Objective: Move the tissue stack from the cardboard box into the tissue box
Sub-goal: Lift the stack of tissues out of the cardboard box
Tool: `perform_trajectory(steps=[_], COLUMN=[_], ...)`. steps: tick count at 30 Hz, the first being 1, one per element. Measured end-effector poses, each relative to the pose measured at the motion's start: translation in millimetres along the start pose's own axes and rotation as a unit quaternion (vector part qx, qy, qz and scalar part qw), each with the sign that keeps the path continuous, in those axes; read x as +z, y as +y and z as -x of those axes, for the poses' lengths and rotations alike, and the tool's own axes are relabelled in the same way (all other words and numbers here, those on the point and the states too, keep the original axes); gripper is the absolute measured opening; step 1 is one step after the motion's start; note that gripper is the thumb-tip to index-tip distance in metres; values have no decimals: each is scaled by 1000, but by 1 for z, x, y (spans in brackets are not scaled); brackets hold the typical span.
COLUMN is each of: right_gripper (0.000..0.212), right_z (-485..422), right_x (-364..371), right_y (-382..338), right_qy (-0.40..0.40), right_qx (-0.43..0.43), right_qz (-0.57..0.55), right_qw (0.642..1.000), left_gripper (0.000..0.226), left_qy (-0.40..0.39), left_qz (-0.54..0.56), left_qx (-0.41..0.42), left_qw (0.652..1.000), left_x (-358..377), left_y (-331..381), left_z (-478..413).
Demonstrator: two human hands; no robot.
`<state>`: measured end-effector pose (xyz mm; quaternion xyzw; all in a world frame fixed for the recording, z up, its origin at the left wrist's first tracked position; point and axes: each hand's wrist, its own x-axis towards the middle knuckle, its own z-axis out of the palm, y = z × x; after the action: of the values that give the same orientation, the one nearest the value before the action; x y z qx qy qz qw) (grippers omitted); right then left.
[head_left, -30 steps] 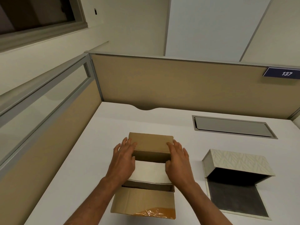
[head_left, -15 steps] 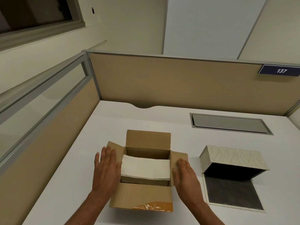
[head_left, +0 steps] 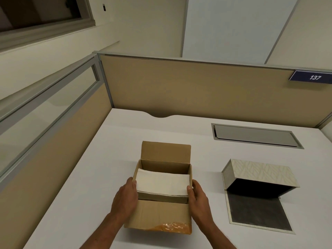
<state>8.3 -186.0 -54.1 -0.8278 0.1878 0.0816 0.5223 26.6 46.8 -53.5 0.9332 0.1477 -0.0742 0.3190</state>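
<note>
Since half a second ago, both hands brought inward from the spread side flaps to the ends of the tissue stack; side flaps no longer seen splayed out. Left hand (head_left: pixel 125 198) set against the left end of the cardboard box (head_left: pixel 158 215), thumb tip touching the left edge of the tissue stack (head_left: pixel 162 184), remaining fingers hidden behind the box wall. Right hand (head_left: pixel 199 199) placed likewise at the right end, thumb pressed to the right edge of the stack. Grip partly hidden: thumbs in contact with the stack, hands curled, full closure around it not confirmable. Tissue stack white, lying flat inside the cardboard box, top surface level with the box rim, not lifted clear. Rear flap of the box standing upright; front flap folded down toward the viewer, strip of orange-brown tape (head_left: pixel 173 227) along its lower right edge. Box resting on the white tabletop (head_left: pixel 93 177), roughly central. Tissue box (head_left: pixel 260 177) well apart to the right, pale leaf-patterned cover tilted up, dark interior exposed, dark base panel (head_left: pixel 258 212) lying flat in front. Grey recessed hatch (head_left: pixel 255 135) set in the tabletop behind the tissue box. Beige partition panel (head_left: pixel 188 90) at the rear, blue plate reading 137 (head_left: pixel 313 77) on its upper right.
</note>
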Motion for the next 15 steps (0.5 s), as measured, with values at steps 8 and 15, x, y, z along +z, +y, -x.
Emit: perform_trajectory(steps=[8,15], right_gripper=[54,55], right_z=[-5,-27], right_x=[-1,22], right_y=[-21,-30], right_qy=[105,-72], right_qx=[-193,-222], right_qz=[144,337], right_qw=[965,912], left_gripper=[60,61], left_qy=[98,-71], left_qz=[-39,-127], left_qx=[165,234], left_qw=[981,961], left_x=[-2,11], left_y=[11,20], left_z=[-2,-25])
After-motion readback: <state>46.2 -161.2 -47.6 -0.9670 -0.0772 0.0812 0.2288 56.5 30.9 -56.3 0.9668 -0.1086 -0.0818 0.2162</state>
